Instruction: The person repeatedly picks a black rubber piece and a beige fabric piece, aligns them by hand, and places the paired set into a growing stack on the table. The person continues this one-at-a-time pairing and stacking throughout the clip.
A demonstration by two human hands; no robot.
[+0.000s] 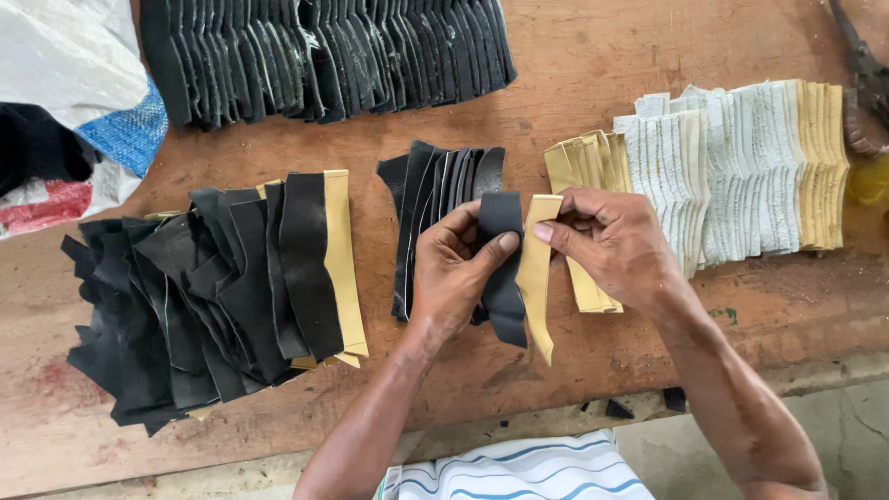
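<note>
a white woven sack (65, 56) with a blue patch lies at 10 o'clock on the bench (574, 65), a red-marked bag and dark cloth tucked under it; any print is too small to tell.

the left hand (454, 273) pinches a black strip (502, 268) near its top, thumb pressed on the front, fingers (444, 231) curled behind. the right hand (616, 245) pinches the top of a tan strip (537, 278), thumb and forefinger pressed together on it. the two strips hang side by side, edges touching, just below the centre of the bench, their lower ends curling loose. both are thin, matte, wavy-edged cuts that look like leather or rubber sheet.

behind the left hand sits a small fan of black strips (435, 194), overlapped like cards. at 9 o'clock a bigger, ragged black pile (185, 296) spreads out, with a tan piece (341, 259) showing along its right edge. at 12 o'clock a long dark row (324, 56) of stacked black pieces stands edge-up, ribbed in look. at 3 o'clock a row of white pieces (722, 176) with rough, fibrous faces is flanked by tan stacks (824, 157) on its right and more tan ones just beside the right hand. dark metal shears (866, 83) rest at 2 o'clock. the bench is worn reddish wood, scuffed, with black scraps (619, 408) on its near edge.
</note>
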